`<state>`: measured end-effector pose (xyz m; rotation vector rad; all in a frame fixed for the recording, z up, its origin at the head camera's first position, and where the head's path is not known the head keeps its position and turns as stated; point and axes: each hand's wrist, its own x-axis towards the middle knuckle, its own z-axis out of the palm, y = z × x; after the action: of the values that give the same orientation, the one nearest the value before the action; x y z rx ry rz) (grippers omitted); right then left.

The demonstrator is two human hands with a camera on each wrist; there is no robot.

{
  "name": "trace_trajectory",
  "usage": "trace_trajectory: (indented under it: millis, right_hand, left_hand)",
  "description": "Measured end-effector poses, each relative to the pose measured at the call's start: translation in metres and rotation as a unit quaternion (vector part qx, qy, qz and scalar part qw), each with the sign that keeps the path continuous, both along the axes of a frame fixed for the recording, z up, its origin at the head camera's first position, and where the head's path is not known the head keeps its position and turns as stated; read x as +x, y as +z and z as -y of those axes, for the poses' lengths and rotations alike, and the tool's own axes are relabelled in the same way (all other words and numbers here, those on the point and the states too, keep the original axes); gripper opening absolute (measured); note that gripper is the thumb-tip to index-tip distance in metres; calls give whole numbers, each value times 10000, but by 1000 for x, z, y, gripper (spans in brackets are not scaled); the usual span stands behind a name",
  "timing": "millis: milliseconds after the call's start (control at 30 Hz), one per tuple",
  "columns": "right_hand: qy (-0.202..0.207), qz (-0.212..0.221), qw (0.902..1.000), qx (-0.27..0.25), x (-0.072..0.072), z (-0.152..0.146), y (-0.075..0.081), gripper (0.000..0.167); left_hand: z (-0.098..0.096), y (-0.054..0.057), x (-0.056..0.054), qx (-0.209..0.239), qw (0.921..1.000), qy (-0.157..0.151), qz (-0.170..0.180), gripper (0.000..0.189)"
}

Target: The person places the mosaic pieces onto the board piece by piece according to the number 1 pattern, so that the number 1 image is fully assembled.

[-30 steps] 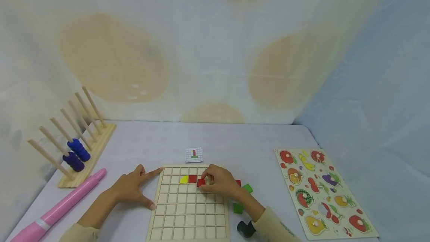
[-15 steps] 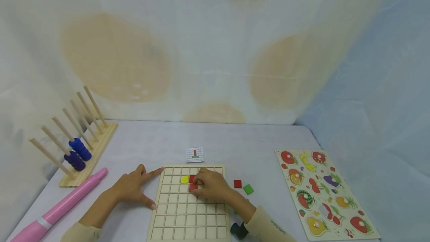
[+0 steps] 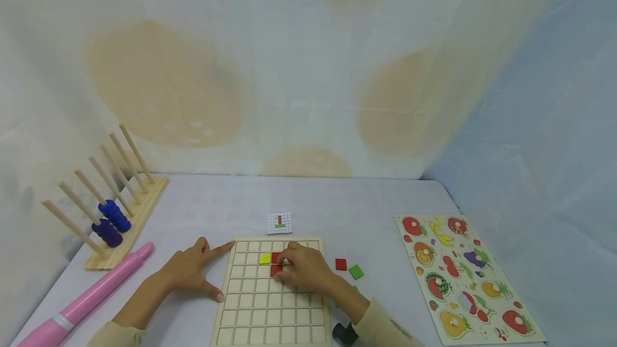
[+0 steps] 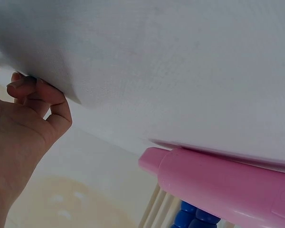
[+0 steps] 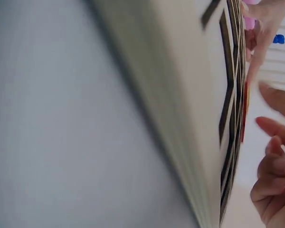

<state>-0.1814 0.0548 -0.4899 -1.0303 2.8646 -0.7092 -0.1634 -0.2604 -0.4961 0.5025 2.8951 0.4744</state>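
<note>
Head view shows the left hand point(image 3: 188, 268) with its grip spread, thumb and forefinger touching the left edge of the board point(image 3: 260, 300); the right hand point(image 3: 308, 266) bends over the grid, grip apart, at a red tile point(image 3: 275, 270) on it

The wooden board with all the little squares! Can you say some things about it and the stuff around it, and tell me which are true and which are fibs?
1. The yellow tile lies on the wooden board. True.
2. The left hand holds the yellow tile. False: the left hand is at the board's left edge.
3. The right hand is over the board. True.
4. The fruit puzzle lies left of the board. False: the fruit puzzle lies right of it.
5. The pattern card lies beyond the board's far edge. True.
</note>
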Motion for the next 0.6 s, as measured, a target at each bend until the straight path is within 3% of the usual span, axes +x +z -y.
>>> trace_trajectory:
  millis: [100,233,300,600]
  right_hand:
    - [-60,484,9973,-548,0,-8,4,36]
    - [-37,1211,9848,-1246,-1,-22,9,48]
    - [4,1377,9804,-1409,-2,-30,10,51]
    - [62,1292,9779,-1645,-3,-63,5,54]
  left_hand:
    - [0,2,1,24,10000,-19,14,119]
    - [-2,3,2,27,10000,-36,57,119]
    - [-2,3,2,18,10000,-21,94,120]
    - [3,-11,-4,-52,9999,113,55,121]
